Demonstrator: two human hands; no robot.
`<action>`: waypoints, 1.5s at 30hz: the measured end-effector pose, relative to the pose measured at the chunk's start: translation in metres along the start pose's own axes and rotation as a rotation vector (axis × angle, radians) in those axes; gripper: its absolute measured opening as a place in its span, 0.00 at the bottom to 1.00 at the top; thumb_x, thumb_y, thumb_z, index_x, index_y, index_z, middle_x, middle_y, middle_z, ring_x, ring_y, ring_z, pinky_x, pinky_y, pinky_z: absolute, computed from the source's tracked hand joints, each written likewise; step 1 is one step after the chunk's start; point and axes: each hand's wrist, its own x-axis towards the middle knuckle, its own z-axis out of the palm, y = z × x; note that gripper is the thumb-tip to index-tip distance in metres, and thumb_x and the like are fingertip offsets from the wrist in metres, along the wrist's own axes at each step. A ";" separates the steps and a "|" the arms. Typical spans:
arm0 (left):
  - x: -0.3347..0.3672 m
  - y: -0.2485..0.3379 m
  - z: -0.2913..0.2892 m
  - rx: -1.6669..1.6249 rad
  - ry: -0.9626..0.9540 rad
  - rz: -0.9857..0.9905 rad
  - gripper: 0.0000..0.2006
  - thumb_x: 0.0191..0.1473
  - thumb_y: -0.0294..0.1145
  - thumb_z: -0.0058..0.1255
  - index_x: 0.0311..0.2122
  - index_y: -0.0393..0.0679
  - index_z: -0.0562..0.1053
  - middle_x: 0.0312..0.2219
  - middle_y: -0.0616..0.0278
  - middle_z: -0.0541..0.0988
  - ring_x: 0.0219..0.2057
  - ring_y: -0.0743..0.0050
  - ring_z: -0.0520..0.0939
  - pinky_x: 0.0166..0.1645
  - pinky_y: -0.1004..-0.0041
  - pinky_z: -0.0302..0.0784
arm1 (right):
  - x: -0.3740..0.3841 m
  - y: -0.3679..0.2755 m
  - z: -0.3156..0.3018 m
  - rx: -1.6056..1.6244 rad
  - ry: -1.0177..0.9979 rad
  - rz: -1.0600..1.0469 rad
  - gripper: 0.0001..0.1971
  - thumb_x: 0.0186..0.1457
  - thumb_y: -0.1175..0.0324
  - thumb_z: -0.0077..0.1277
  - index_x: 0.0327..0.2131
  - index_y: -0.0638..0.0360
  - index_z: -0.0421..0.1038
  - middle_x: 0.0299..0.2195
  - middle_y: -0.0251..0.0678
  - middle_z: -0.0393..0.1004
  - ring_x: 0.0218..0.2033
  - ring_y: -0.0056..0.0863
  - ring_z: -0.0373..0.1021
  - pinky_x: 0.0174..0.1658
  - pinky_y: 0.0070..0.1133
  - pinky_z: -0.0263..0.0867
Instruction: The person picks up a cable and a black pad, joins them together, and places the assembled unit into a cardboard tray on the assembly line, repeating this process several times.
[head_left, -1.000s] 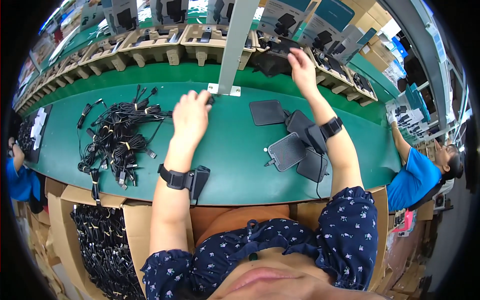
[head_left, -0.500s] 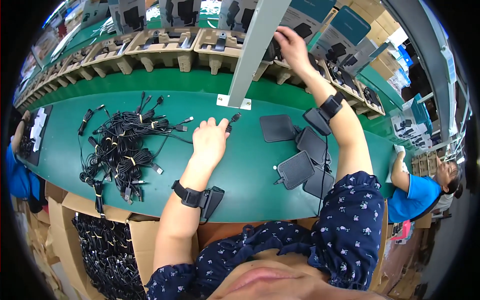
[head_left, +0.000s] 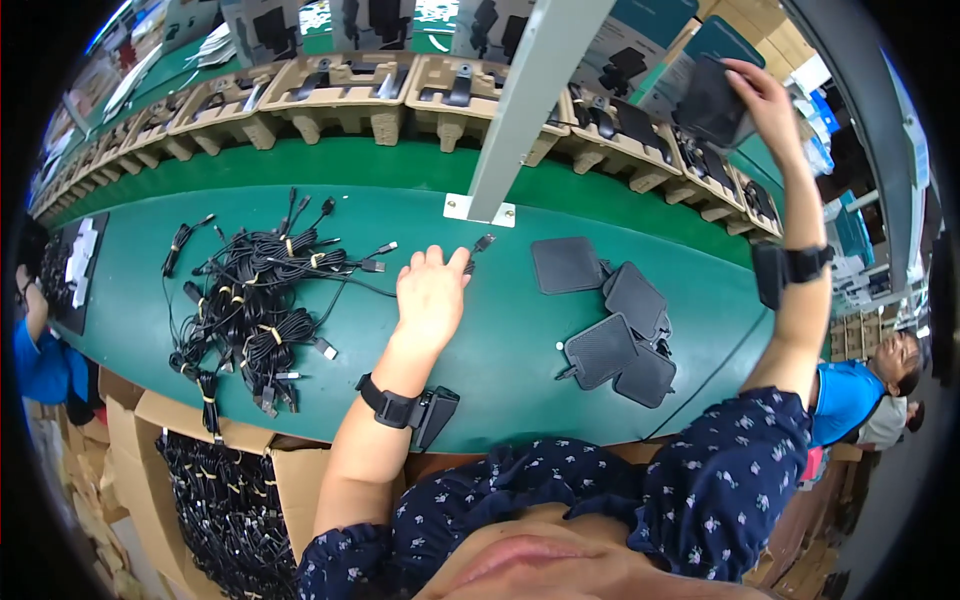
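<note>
My left hand rests on the green table, its fingers curled over a black cable whose connector end sticks out beyond them. A lead runs from it back to the heap of tied black cables on the left. At the far right, my right hand is raised over the trays, gripping a flat dark rectangular panel by its upper edge. Several similar black panels lie overlapping on the table between my arms.
Cardboard trays holding black parts line a raised green ledge at the back. A grey metal post stands before them. Printed boxes rise behind. An open carton of cables is below left. Co-workers in blue sit at both sides.
My right hand has moved from behind the post to the far right, where the dark panel now shows in it. My left hand stays with the cable; the whole view has shifted slightly.
</note>
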 end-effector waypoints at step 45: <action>0.011 0.001 0.012 -0.085 0.046 0.017 0.14 0.47 0.36 0.51 0.41 0.48 0.69 0.31 0.57 0.72 0.35 0.56 0.74 0.35 0.62 0.72 | 0.031 -0.037 0.062 0.221 0.069 0.116 0.10 0.50 0.67 0.50 0.35 0.60 0.73 0.23 0.32 0.74 0.24 0.23 0.68 0.30 0.21 0.66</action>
